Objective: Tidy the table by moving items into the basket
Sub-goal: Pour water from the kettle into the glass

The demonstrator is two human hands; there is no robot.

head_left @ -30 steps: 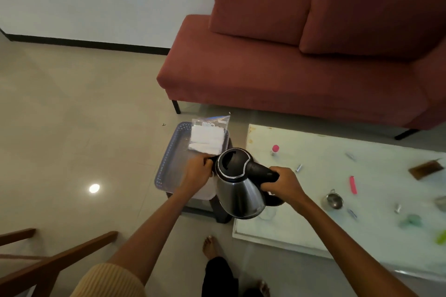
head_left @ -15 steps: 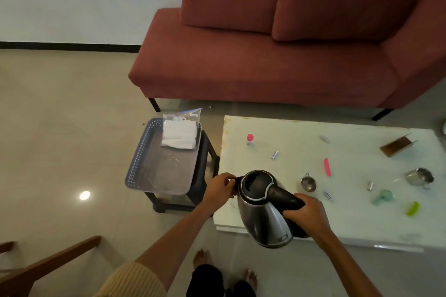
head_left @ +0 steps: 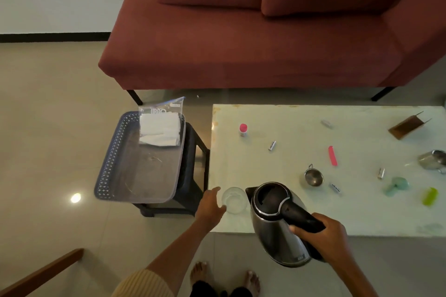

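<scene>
My right hand (head_left: 323, 241) grips the black handle of a steel electric kettle (head_left: 275, 222), holding it upright over the white table's (head_left: 289, 125) front edge. A clear drinking glass (head_left: 235, 200) stands at the table's front left corner, just left of the kettle's spout. My left hand (head_left: 210, 205) is at that glass, thumb and fingers curled round its left side. The grey perforated basket (head_left: 108, 159) sits on a dark stool left of the table, holding a zip bag of white tissues (head_left: 159, 127) at its far end.
Scattered on the table are a pink-capped bottle (head_left: 243, 129), pink clip (head_left: 332, 155), small steel cup (head_left: 313, 176), larger steel cup (head_left: 432, 160), green item (head_left: 430, 196), teal item (head_left: 395, 189), brown cardboard (head_left: 407, 125) and small tubes. A red sofa (head_left: 241, 43) stands behind.
My left hand has let go of the kettle's spout and moved to the glass. The kettle has moved from over the basket back right to the table's front edge.
</scene>
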